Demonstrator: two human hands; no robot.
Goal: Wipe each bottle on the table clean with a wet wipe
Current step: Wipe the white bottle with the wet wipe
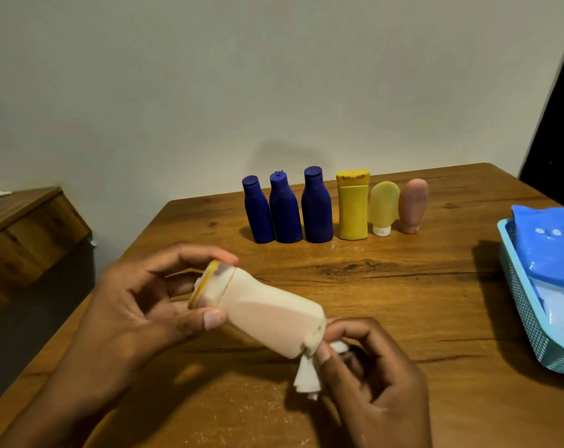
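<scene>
My left hand [145,305] grips the capped end of a cream-and-peach bottle [261,312], held on its side above the table. My right hand [368,370] pinches a white wet wipe [306,376] against the bottle's base. At the back of the wooden table [403,318] stands a row of bottles: three dark blue bottles [287,208], a yellow bottle [352,205], a pale yellow tube [384,208] upside down on its white cap, and a pink-brown tube [412,205].
A light blue plastic basket [526,305] holding a blue wet-wipe pack [552,247] sits at the table's right edge. A wooden cabinet [25,231] stands to the left, apart from the table. A plain wall runs behind the bottles.
</scene>
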